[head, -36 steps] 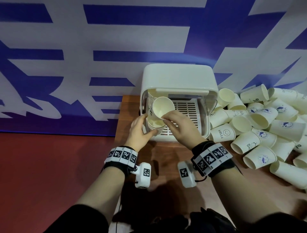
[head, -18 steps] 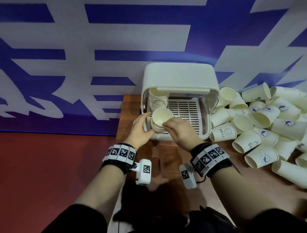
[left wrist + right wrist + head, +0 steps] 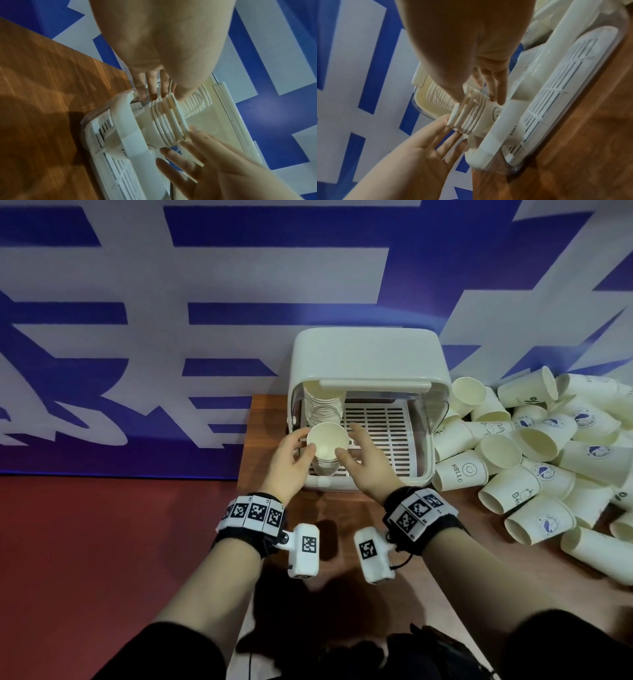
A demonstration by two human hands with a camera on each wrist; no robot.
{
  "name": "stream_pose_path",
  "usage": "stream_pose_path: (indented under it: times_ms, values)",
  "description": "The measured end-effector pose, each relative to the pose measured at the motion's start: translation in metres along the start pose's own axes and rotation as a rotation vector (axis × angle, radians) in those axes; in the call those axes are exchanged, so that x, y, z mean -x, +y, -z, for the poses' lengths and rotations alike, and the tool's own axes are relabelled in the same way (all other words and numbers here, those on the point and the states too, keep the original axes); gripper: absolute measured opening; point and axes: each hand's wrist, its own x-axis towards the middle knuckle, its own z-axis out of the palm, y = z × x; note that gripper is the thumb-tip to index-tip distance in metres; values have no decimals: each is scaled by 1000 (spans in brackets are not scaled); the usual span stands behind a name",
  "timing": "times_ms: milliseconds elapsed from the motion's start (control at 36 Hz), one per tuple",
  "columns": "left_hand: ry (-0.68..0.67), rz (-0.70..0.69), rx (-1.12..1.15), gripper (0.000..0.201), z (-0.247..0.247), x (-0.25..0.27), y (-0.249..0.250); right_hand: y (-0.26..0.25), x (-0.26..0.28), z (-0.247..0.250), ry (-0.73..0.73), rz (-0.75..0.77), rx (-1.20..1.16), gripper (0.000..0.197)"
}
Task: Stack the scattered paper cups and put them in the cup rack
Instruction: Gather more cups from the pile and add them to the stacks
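A short stack of cream paper cups (image 3: 325, 440) stands upright at the front left of the white cup rack (image 3: 368, 361), just in front of a taller stack (image 3: 323, 405). My left hand (image 3: 303, 445) flanks the stack on its left and my right hand (image 3: 346, 440) on its right. Both hands have straight fingers that only touch the rims. In the left wrist view the stack (image 3: 164, 121) sits between my left fingers (image 3: 150, 90) and the right hand's fingers (image 3: 180, 151). The right wrist view shows the stack (image 3: 471, 116) the same way.
Several loose paper cups (image 3: 534, 446) lie heaped on the wooden table (image 3: 270, 419) right of the rack, one marked HELLO (image 3: 459, 470). The rack's slatted floor (image 3: 383, 426) is bare right of the stacks. A blue and white wall stands behind; red floor lies to the left.
The stack came down from in front of the rack opening onto the rack floor at the front left. Both hands went from gripping it to straight fingers beside it.
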Motion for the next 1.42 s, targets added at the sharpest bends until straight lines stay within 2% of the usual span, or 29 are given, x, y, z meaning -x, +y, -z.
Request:
stream_pose_path:
  times_ms: [111, 194, 444, 583, 806, 889, 1028, 1111, 1250, 1417]
  values:
    - [8, -10, -8, 34, 1, 2, -2, 3, -1, 0, -41, 47, 41, 42]
    - [14, -13, -20, 34, 1, 4, -3, 8, -1, -1, -55, 60, 80, 42]
    - [25, 12, -102, 36, 0, 6, 6, 1, 2, 1, -79, -34, 121, 43]
    - [46, 68, -94, 40, 9, 3, 16, -4, 13, 8, -26, -47, 210, 54]
    - [65, -14, -82, 31, 3, 23, 34, -13, 52, 18, 12, 38, 204, 45]
    - [44, -30, -64, 29, -5, 32, 37, -15, 72, 20, 32, 77, 194, 44]
    - [-1, -113, -88, 29, -20, 54, 40, -7, 105, 24, 161, 101, 139, 32]
    - [-58, -115, -81, 24, -28, 65, 38, -1, 124, 25, 199, 63, 84, 24]
    - [-144, -146, -78, 22, -41, 82, 37, 12, 153, 29, 282, -2, -66, 22]
    - [-202, -113, -105, 14, -62, 99, 38, 23, 179, 51, 298, -39, -46, 24]
